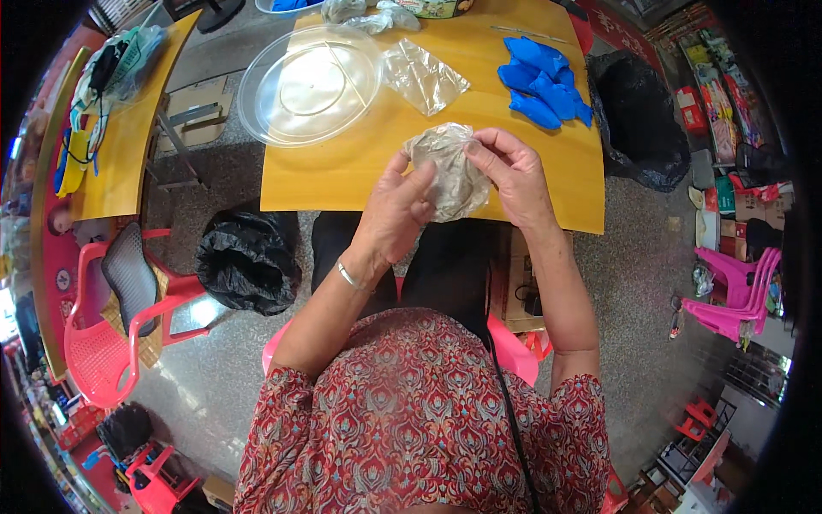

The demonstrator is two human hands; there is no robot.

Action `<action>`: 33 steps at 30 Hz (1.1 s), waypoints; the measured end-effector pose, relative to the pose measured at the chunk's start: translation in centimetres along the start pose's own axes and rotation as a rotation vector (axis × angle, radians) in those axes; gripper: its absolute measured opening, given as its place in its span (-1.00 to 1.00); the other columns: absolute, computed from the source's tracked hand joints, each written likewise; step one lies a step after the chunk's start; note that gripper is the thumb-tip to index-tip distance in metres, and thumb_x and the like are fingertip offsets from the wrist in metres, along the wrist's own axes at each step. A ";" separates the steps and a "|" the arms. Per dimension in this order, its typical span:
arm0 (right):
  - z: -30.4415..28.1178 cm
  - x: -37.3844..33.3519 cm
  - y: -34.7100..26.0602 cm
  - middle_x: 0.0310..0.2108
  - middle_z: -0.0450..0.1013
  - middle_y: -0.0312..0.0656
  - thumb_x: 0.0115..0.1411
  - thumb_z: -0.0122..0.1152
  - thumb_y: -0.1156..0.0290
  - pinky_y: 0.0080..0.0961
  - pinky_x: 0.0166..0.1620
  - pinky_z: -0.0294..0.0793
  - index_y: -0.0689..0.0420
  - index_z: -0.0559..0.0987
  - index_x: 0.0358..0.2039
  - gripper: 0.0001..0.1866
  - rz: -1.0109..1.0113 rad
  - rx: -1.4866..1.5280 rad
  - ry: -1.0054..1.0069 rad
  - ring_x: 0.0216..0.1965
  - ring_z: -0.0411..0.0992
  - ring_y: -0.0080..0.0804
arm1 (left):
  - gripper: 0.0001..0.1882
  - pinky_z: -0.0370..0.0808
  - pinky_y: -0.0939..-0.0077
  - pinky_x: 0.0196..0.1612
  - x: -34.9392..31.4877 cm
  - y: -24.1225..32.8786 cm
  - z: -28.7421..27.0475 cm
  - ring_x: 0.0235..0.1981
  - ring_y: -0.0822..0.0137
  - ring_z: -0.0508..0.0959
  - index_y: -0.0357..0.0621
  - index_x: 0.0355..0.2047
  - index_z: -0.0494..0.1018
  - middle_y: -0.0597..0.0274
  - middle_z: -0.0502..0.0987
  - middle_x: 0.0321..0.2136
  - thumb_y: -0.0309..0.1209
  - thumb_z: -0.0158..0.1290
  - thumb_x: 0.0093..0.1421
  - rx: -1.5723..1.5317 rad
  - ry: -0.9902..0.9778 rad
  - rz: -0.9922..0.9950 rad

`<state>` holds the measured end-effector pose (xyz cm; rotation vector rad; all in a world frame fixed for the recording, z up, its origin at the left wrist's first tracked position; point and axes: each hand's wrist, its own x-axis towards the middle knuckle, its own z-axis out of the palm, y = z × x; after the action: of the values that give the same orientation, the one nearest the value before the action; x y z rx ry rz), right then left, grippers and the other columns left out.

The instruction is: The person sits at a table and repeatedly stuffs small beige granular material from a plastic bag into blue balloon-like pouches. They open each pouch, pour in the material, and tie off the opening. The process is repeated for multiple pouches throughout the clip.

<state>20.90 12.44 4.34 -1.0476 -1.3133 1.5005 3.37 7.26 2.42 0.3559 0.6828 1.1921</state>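
A crumpled, see-through plastic bag (455, 184) is held up between my two hands, just over the table's near edge. My left hand (396, 210) grips its left side, the thumb lying across the front. At its upper right corner, my right hand (514, 176) pinches the film between thumb and fingers. Beyond the bag, a flat clear plastic piece (424, 75) lies on the yellow table (325, 180). A large round translucent lid (265, 94) rests to its left, partly under that piece's side. Several blue crumpled pieces (544, 81) lie in a pile at the right.
Black-lined bins stand on the floor, one at the left (248, 261) and one at the right (638, 120) of the table. A red plastic chair (103, 360) is at the left, with pink stools (736, 291) at the far right. More plastic bags (377, 15) lie at the table's far edge.
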 end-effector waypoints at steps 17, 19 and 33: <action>-0.3 -2.2 1.9 -0.28 0.51 -0.28 0.21 0.23 0.37 -0.63 -0.20 0.46 0.28 0.54 -0.12 -0.71 0.251 0.200 0.001 -0.32 0.45 -0.61 | -0.52 0.40 0.21 0.13 1.3 -1.2 -0.2 0.05 0.25 0.45 -0.13 0.16 0.18 0.16 0.41 0.04 -0.53 0.00 0.25 -0.310 0.011 0.221; -0.7 -1.6 1.9 -0.30 0.51 -0.29 0.19 0.23 0.43 -0.64 -0.18 0.46 0.28 0.56 -0.19 -0.78 0.135 0.060 0.021 -0.31 0.45 -0.62 | -0.51 0.40 0.23 0.13 1.4 -1.3 -0.5 0.04 0.26 0.45 -0.17 0.16 0.17 0.15 0.41 0.04 -0.52 0.02 0.24 -0.285 0.021 0.200; -3.2 3.1 -3.8 -0.33 0.53 -0.30 0.21 0.19 0.48 -0.65 -0.19 0.44 0.31 0.57 -0.19 -0.80 -0.062 -0.567 -0.186 -0.31 0.44 -0.63 | -0.70 0.46 0.47 -0.05 0.8 0.2 -1.5 -0.09 0.33 0.52 -0.27 -0.02 0.36 0.10 0.51 -0.12 -0.45 0.03 0.26 0.290 0.238 0.344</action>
<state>23.41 16.59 7.65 -1.2159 -1.9548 1.2246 2.42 7.93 1.14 0.5976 1.0363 1.4793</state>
